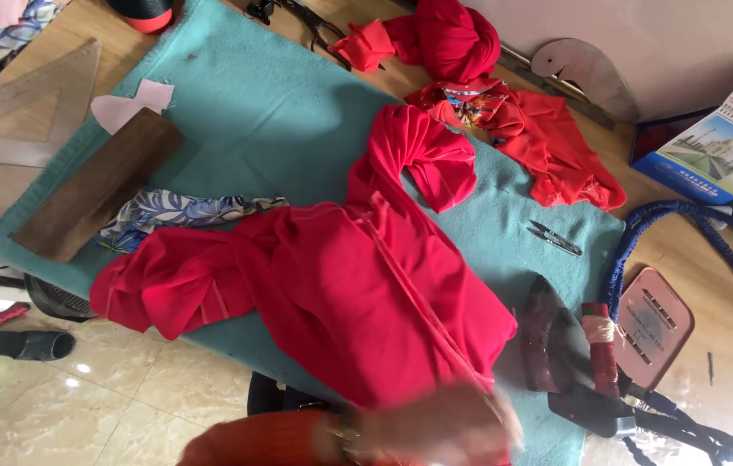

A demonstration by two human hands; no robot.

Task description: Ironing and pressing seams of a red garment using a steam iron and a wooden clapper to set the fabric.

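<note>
A red garment [358,285] lies bunched on the teal pad [254,112] that covers the worktop [703,345], filling the middle of the view, its long axis running from eight o'clock up to one o'clock, where a sleeve end curls over. The cloth looks light, soft and limp, likely to slide and crease; the stitched seam or a folded edge would give the firmest hold. One blurred hand [436,427], at six o'clock, presses on the near hem, fingers seemingly flat rather than clamped; which hand it is I cannot tell, and the other is not visible. At four o'clock sits a dark iron [569,354], with thread snips [555,237] at three.
</note>
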